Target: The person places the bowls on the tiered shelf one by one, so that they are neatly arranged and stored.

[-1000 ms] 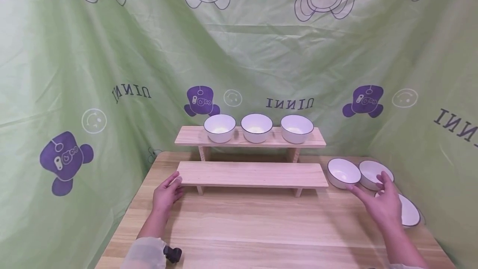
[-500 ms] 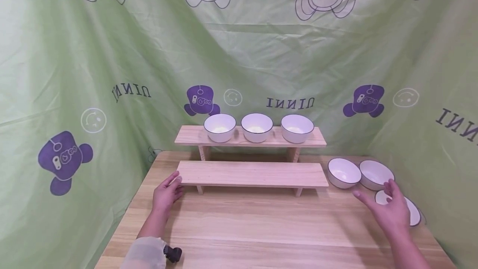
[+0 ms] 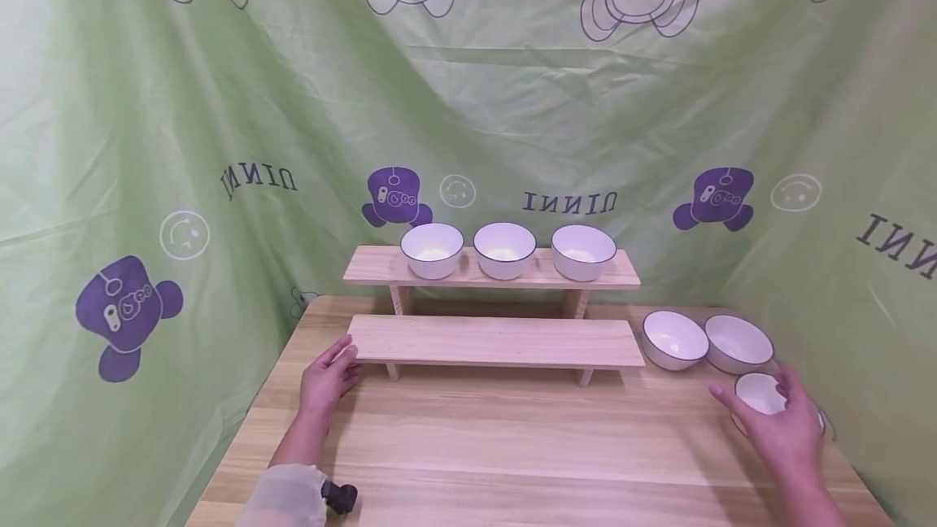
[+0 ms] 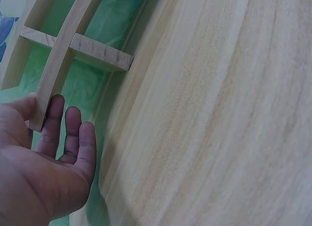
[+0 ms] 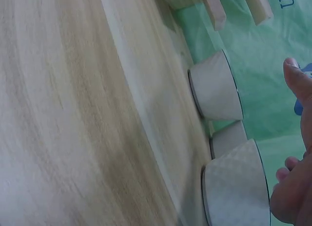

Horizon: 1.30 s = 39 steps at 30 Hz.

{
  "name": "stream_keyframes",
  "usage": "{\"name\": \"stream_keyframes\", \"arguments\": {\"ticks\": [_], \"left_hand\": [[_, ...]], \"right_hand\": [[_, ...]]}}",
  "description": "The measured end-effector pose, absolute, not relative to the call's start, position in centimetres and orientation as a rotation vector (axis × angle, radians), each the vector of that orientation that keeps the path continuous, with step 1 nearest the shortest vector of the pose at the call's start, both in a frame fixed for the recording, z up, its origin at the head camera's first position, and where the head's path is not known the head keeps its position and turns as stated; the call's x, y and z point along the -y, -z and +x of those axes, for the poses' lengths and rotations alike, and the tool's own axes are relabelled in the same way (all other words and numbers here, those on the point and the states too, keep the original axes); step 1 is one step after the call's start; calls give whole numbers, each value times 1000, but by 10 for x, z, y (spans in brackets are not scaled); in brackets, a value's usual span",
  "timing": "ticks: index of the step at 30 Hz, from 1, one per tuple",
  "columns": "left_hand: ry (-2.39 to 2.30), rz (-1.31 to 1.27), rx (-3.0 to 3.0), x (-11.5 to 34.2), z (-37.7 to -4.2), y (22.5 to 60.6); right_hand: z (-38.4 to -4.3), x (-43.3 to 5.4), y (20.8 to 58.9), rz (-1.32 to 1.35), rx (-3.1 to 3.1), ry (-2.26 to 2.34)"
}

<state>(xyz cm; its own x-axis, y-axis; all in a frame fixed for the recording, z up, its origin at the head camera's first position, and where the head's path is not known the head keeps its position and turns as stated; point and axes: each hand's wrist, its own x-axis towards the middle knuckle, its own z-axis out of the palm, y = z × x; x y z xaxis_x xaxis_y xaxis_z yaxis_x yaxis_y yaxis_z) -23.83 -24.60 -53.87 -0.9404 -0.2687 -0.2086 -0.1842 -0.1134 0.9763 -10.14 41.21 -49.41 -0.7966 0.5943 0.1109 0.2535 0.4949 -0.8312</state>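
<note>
My left hand (image 3: 325, 385) pinches the left end of the lower board of a two-tier wooden shelf (image 3: 494, 340). In the left wrist view the thumb lies over the board end (image 4: 48, 94), with the index finger under it. On the right, my right hand (image 3: 789, 433) hovers over the nearest white bowl (image 3: 758, 393), thumb and fingers spread apart and partly covering it. In the right wrist view this bowl (image 5: 236, 187) stands upright below the hand. Behind it are two more dark-rimmed white bowls, one at the left (image 3: 675, 340) and one at the right (image 3: 739, 344).
Three matching bowls stand in a row on the upper board (image 3: 373, 265), including a middle bowl (image 3: 504, 250). Everything rests on a wood-grain table (image 3: 512, 446). A green printed curtain (image 3: 468, 104) hangs behind and along both sides.
My right hand has moved toward me and to the right, away from the back right bowl and over the nearest one. The left hand stays at the shelf end.
</note>
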Motion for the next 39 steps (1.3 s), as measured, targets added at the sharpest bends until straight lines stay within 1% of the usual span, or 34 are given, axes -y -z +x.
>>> {"name": "stream_keyframes", "arguments": {"ticks": [12,25,39], "left_hand": [[2222,516,2050,245,-239,538],[2236,525,2046,246,-238,541],[2238,524,2034,245,-239,542]], "right_hand": [[-99,-425,498,-805,2361,-1179],[-93,-434,510,-892,2288,-1145],[-90,-439,525,-988,2232,-1218]]}}
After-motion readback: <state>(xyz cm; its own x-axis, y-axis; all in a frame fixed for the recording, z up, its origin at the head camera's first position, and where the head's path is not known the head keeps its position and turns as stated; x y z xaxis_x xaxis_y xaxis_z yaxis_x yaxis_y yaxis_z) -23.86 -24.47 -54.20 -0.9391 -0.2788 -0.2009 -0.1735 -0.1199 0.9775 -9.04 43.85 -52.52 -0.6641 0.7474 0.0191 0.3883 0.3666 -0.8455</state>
